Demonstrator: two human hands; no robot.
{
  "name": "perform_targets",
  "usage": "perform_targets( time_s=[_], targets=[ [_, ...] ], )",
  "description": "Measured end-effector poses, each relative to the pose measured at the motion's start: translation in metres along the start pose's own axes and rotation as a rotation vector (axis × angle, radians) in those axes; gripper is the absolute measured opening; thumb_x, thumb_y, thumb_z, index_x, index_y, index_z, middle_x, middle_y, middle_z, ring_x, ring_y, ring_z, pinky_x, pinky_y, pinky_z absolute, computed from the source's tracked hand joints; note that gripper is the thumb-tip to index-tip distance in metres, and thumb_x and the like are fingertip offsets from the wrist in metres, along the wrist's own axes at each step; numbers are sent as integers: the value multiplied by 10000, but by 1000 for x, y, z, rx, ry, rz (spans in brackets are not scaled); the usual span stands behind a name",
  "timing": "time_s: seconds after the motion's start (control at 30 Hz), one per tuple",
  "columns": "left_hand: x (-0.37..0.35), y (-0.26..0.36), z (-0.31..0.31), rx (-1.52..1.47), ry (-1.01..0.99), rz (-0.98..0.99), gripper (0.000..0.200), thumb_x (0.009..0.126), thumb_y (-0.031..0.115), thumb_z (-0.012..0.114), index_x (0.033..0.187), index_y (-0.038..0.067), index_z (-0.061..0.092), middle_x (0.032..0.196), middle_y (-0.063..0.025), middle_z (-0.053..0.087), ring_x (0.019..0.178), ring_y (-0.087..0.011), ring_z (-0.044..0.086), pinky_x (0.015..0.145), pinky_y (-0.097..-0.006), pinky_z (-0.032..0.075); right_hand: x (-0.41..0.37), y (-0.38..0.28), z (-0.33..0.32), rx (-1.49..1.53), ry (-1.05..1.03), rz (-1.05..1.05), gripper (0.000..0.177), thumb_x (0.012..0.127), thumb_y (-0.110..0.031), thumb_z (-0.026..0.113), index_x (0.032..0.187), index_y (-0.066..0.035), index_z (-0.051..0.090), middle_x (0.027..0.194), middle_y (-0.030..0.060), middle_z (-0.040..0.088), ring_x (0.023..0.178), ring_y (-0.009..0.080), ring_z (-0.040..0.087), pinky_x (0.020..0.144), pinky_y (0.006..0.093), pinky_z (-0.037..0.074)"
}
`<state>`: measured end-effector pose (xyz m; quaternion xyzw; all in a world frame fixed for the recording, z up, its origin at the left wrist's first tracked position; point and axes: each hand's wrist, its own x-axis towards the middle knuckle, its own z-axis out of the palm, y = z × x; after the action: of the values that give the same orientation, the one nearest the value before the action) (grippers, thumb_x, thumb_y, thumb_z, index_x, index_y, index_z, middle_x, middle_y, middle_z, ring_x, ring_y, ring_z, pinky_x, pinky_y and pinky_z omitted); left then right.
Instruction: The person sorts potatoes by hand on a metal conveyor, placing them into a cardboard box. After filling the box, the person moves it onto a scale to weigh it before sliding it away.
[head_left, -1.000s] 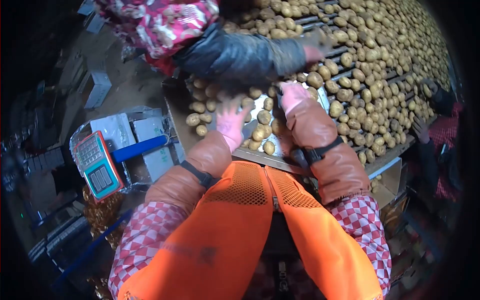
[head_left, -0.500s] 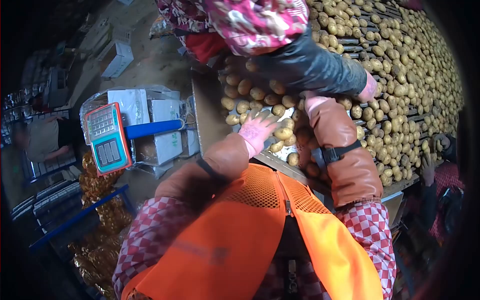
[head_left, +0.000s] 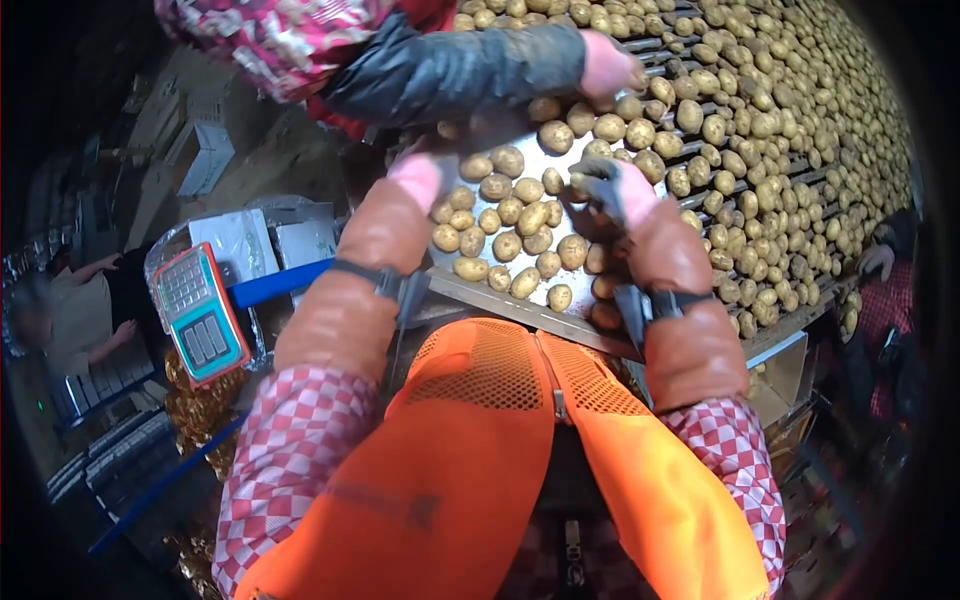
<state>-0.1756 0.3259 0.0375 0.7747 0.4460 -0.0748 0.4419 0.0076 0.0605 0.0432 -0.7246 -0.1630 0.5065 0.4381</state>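
My left hand, in a pink glove, is at the left side of a pale metal sorting surface. Motion blurs its fingers and hides whether they grip anything. My right hand, in a pink glove with dark grey fingers, is over the right part of this surface. Its fingers curl inward close to several potatoes; what they hold, if anything, is hidden. Loose potatoes lie between my hands, and darker ones sit in shadow beside my right forearm.
A co-worker's gloved hand reaches across from the far side. Potatoes cover a slatted conveyor on the right. A wooden edge runs before me. On the left are a scale display on a blue post and wrapped boxes. Other people stand at both sides.
My left hand has moved left and away from me, off the potatoes. My right hand has come nearer, its fingers now curled. The co-worker's arm has shifted left and farther off, exposing more surface.
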Motion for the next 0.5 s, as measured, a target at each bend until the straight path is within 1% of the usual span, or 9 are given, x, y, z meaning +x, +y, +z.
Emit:
perform_targets(
  time_s=[0.03,0.1,0.2,0.23,0.27,0.33,0.37,0.43,0.5],
  targets=[
    [-3,1,2,-116,-12,3,357,796,314,707,1084,103,720,1041,-140,713,956,-308,684,840,-395,531,-24,15,-12,63,-31,-165,319,898,-160,678,1187,-27,660,1118,160,681,958,273,703,749,357,571],
    [-16,10,18,-172,-26,35,402,795,357,733,1098,95,713,1081,-149,717,996,-308,692,870,-385,537,-61,46,-15,896,-157,-134,395,948,-119,599,1322,-4,543,1218,197,609,1005,263,655,718,312,533],
    [-27,60,53,596,64,414,271,910,186,575,1134,88,692,1106,-206,680,1026,-352,669,898,-432,530,-72,70,-4,1313,15,-205,425,1029,-281,523,1368,-26,498,1259,164,604,1094,300,647,731,346,610],
    [-28,69,59,666,-4,506,302,939,108,479,1173,57,662,1148,-219,666,1068,-372,646,944,-454,506,-62,68,-1,1241,82,-112,376,1010,-343,557,1246,-51,564,1053,88,616,859,206,596,608,289,531],
    [-25,71,63,738,-45,553,306,925,118,508,1189,65,654,1146,-215,669,1061,-365,650,934,-449,510,-54,60,4,1169,141,-17,357,991,-406,592,1124,-76,630,847,12,627,625,111,546,485,232,452],
    [-20,63,67,839,-105,551,333,899,136,565,1220,81,639,1142,-208,675,1047,-350,659,914,-439,518,-54,31,4,682,195,29,301,975,-389,606,1061,-105,654,728,-25,601,540,81,518,430,229,368],
    [-15,63,69,894,-124,535,355,886,146,594,1235,89,632,1141,-205,678,1040,-343,663,903,-435,522,-63,2,12,500,331,96,239,995,-199,553,1100,-26,680,700,-19,563,574,84,492,501,243,393],
    [-7,61,68,956,-137,533,412,860,165,651,1266,105,617,1137,-198,684,1027,-328,672,883,-425,530,-58,24,17,507,335,-45,159,966,-125,605,1058,-41,704,760,-1,625,614,84,531,515,249,406],
    [5,66,66,968,-124,532,479,834,184,708,1297,121,602,1133,-191,689,1013,-313,680,862,-415,538,-37,74,19,441,328,-144,330,980,-346,637,1169,-77,670,726,4,608,548,106,536,455,248,391]
  ],
)
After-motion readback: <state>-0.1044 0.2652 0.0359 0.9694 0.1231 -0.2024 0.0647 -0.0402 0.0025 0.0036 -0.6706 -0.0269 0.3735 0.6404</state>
